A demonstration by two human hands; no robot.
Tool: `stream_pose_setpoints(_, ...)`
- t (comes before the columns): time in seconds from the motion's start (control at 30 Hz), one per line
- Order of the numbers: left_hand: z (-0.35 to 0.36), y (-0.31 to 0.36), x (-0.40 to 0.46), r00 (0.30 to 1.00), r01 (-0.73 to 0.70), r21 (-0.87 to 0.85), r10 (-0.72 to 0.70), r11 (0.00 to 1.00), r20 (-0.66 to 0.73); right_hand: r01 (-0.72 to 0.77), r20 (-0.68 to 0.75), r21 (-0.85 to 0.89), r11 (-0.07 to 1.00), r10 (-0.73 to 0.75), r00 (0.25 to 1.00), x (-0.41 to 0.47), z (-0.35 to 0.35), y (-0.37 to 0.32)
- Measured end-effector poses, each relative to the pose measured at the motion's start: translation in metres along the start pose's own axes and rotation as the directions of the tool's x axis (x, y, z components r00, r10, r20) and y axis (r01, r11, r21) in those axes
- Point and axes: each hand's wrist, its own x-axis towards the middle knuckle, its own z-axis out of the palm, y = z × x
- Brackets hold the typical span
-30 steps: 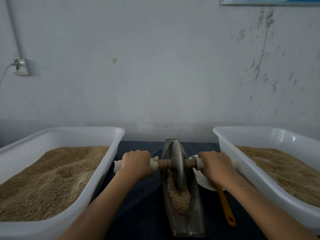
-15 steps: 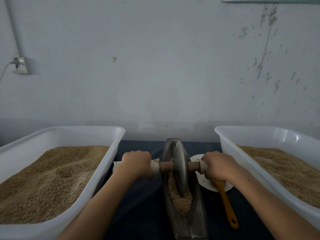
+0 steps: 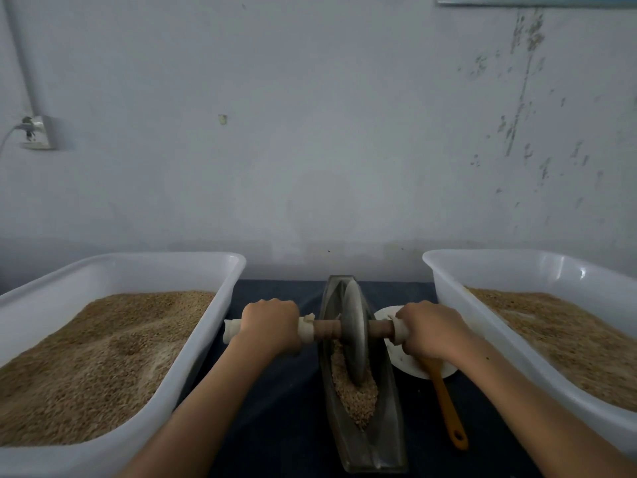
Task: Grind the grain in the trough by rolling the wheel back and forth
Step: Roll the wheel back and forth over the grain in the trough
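A narrow, boat-shaped metal trough [image 3: 386, 439] lies lengthwise on the dark cloth in front of me, with brown grain [image 3: 356, 400] heaped in its middle. A grey metal wheel [image 3: 355, 334] stands upright in the trough, in its far half, its lower edge sunk in the grain. A wooden axle [image 3: 325, 328] runs through the wheel, with white wrapping on both handles. My left hand [image 3: 270, 327] grips the left handle and my right hand [image 3: 427, 331] grips the right one.
Two large white tubs of brown grain flank the trough, one on the left [image 3: 213, 326] and one on the right [image 3: 444, 281]. A white dish [image 3: 401, 363] with an orange-handled utensil [image 3: 448, 408] sits right of the trough. A pale wall stands close behind.
The wheel and both hands have shifted slightly away from me along the trough, and more of the white dish shows beside my right hand.
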Motion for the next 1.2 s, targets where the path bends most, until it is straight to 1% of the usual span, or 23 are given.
stream_pose_setpoints(0.07,-0.002,-0.002,0.000,0.997,-0.007,-0.022,0.009,1.000,0.073,0.005,0.035,-0.016,1.000,-0.005,0.999,-0.002,-0.005,-0.001)
stream_pose_setpoints(0.13,-0.001,-0.003,0.000,0.993,-0.009,-0.041,0.014,0.999,0.115,0.011,0.056,-0.030,1.000,-0.009,0.998,-0.001,-0.008,-0.002)
stream_pose_setpoints(0.23,0.003,-0.004,0.000,0.995,-0.004,-0.060,0.010,0.998,0.102,0.012,0.046,-0.032,0.999,-0.010,0.999,0.000,-0.008,-0.003)
stream_pose_setpoints(0.3,0.005,-0.004,0.002,0.998,0.004,-0.065,0.000,0.998,0.067,0.011,-0.019,-0.029,1.000,-0.011,1.000,0.002,-0.003,-0.004)
stream_pose_setpoints(0.4,0.007,-0.004,0.004,1.000,0.018,-0.087,-0.016,0.996,0.026,0.015,-0.182,-0.036,0.999,-0.021,0.983,0.004,0.005,-0.005)
stream_pose_setpoints(0.43,0.008,-0.005,0.005,1.000,0.021,-0.096,-0.019,0.995,0.023,0.015,-0.217,-0.042,0.999,-0.024,0.976,0.004,0.007,-0.005)
stream_pose_setpoints(0.5,0.009,-0.005,0.006,1.000,0.019,-0.109,-0.016,0.994,0.027,0.021,-0.242,-0.048,0.999,-0.033,0.970,0.005,0.008,-0.005)
stream_pose_setpoints(0.63,0.009,-0.007,0.005,0.996,0.015,-0.104,-0.006,0.994,0.087,0.028,-0.213,-0.067,0.997,-0.041,0.976,0.002,0.005,-0.006)
stream_pose_setpoints(0.73,0.006,-0.009,0.005,0.987,0.015,-0.108,0.003,0.994,0.164,0.033,-0.103,-0.079,0.996,-0.041,0.994,-0.002,-0.004,-0.008)
stream_pose_setpoints(0.83,0.005,-0.008,0.004,0.983,0.013,-0.091,0.004,0.996,0.184,0.036,-0.004,-0.066,0.997,-0.036,0.999,-0.005,-0.011,-0.007)
stream_pose_setpoints(0.9,0.006,-0.007,0.003,0.986,0.009,-0.081,0.005,0.997,0.170,0.033,0.026,-0.064,0.997,-0.032,0.999,-0.006,-0.013,-0.006)
stream_pose_setpoints(0.97,0.007,-0.008,0.002,0.989,0.007,-0.093,0.007,0.996,0.146,0.029,0.012,-0.069,0.997,-0.028,1.000,-0.005,-0.011,-0.007)
stream_pose_setpoints(1.07,0.008,-0.008,0.001,0.995,0.010,-0.120,0.002,0.993,0.101,0.020,-0.069,-0.069,0.997,-0.025,0.997,-0.002,-0.005,-0.008)
stream_pose_setpoints(1.2,0.010,-0.003,-0.001,0.999,0.028,-0.111,-0.030,0.993,-0.018,0.021,-0.197,-0.058,0.998,-0.033,0.980,0.003,0.002,-0.008)
